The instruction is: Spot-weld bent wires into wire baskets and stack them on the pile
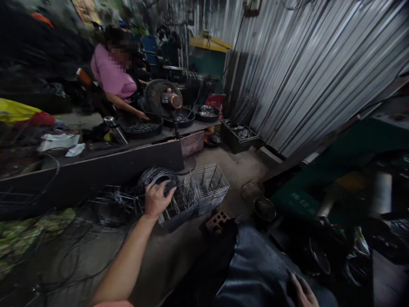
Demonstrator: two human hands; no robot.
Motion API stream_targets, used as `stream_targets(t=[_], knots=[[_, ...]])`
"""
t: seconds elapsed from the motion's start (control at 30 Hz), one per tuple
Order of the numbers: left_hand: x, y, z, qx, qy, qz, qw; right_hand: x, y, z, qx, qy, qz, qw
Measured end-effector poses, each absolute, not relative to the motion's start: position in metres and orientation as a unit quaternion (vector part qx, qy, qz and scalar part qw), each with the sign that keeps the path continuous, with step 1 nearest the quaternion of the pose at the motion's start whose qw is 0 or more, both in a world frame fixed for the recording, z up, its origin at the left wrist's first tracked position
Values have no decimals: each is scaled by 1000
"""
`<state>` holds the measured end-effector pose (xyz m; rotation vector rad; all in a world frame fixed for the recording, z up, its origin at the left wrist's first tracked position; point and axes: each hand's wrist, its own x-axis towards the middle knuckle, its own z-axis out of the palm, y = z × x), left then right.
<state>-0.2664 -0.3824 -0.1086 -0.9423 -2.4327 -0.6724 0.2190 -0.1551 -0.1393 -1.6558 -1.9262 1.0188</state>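
Note:
My left hand (157, 198) reaches out to the floor and closes its fingers on the top edge of a wire basket (179, 204), beside a coil of wire (156, 175). A second wire basket (209, 184) stands just right of the first. My right hand (303, 293) rests flat on my dark trouser leg (255, 268) at the bottom edge, with its fingers stretched out and holding nothing.
A co-worker in a pink shirt (111, 76) leans over pans of metal parts (142, 128) on a low bench (96, 166). A standing fan (163, 100), a brick (217, 221), a crate (238, 135), corrugated metal wall (303, 72) and a green machine (335, 170) surround me.

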Motion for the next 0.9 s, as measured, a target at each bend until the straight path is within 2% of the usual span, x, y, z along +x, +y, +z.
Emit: stream_targets(t=[0.07, 0.2, 0.33, 0.43, 0.5, 0.57, 0.63, 0.7, 0.8, 0.9], knots=[[-252, -370, -72, -450, -801, -293, 264, 193, -161, -105, -560, -715, 374, 188], [-193, -320, -7, -711, -610, -281, 207, 141, -178, -25, -416, -809, 355, 215], [-127, -266, 31, -838, -427, -294, 168, 123, -185, 31, -303, -849, 390, 188], [-90, -236, 40, -847, -391, -329, 146, 135, -190, 40, -309, -789, 506, 164], [-71, -221, 37, -822, -420, -362, 125, 145, -194, 33, -350, -699, 589, 207], [-56, -211, 26, -759, -490, -420, 85, 152, -197, 20, -380, -597, 647, 285], [-43, -202, 8, -645, -579, -499, -8, 158, -197, 5, -392, -512, 678, 355], [-31, -193, -15, -516, -627, -557, -172, 163, -198, -8, -397, -452, 690, 402], [-7, -186, -42, -437, -596, -549, -392, 169, -204, -23, -398, -407, 700, 431], [19, -186, -49, -442, -555, -532, -462, 177, -212, -36, -401, -394, 708, 428]])
